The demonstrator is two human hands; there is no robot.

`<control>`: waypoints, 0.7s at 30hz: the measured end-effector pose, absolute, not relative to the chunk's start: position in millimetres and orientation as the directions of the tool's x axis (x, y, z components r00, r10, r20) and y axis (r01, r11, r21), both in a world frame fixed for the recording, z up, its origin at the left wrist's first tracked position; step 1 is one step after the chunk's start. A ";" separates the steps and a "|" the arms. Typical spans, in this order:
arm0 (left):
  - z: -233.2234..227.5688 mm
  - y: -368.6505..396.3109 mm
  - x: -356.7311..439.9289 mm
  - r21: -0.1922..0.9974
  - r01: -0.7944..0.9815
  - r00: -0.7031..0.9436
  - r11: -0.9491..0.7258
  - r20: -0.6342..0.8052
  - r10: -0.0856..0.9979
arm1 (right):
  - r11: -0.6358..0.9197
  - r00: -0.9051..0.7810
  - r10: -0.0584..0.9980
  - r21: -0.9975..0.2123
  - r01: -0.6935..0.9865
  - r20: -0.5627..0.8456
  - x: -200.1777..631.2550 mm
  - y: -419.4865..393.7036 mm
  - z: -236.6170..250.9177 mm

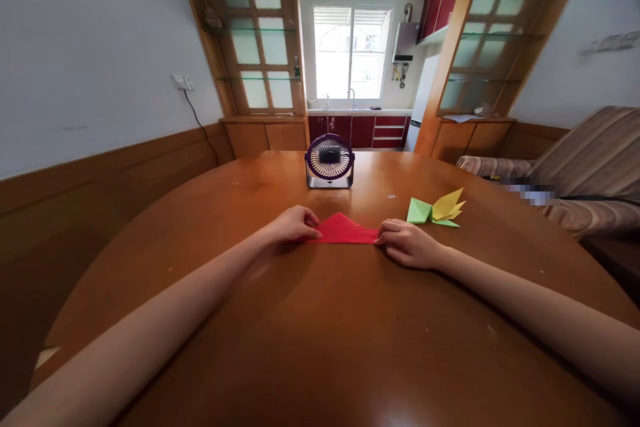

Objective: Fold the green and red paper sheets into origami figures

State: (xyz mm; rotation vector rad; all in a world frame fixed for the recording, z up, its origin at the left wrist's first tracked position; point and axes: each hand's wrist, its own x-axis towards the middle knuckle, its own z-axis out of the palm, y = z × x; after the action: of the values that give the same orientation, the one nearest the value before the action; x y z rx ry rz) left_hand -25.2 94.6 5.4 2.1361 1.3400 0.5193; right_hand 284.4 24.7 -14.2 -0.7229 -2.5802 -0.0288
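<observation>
A folded sheet of red paper [345, 230] lies on the wooden table, its straight edge toward me and a peak pointing away. My left hand [296, 223] holds its left corner, thumb and fingers closed around it. At the right corner, my right hand [404, 241] pinches the paper with its fingers bent; the fingertips cover that corner. Just beyond my right hand sit folded paper pieces, a green one [419, 210] and a yellow one [447, 207], which touch or overlap.
A small purple desk fan [329, 159] stands past the red paper on the round-edged table [320, 333]. To the right is a striped armchair [595, 153]. A wall socket [183, 83] with a black cord is at left. Behind are a kitchen window [351, 53] and red cabinets [364, 125].
</observation>
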 end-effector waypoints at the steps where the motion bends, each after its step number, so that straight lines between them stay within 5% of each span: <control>1: 5.9 95.7 -24.0 0.651 0.683 0.423 -0.332 0.019 0.906 | 0.862 -0.757 0.488 -0.101 0.498 0.434 284.3 24.6 -14.3; 13: 9.3 96.9 -16.2 0.743 0.658 0.370 -0.124 -0.176 0.912 | 0.863 -0.768 0.479 -0.070 0.500 0.426 284.4 24.0 -14.4; 21: 10.6 94.4 -15.0 0.818 0.560 0.379 -0.128 -0.116 0.918 | 0.849 -0.730 0.505 -0.109 0.518 0.461 283.5 23.2 -14.2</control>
State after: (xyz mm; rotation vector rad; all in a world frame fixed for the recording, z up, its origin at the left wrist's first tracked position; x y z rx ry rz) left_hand -15.0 94.4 10.6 1.8071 1.2915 0.5421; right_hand 283.5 23.2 -14.2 -0.7509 -2.5402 -0.0366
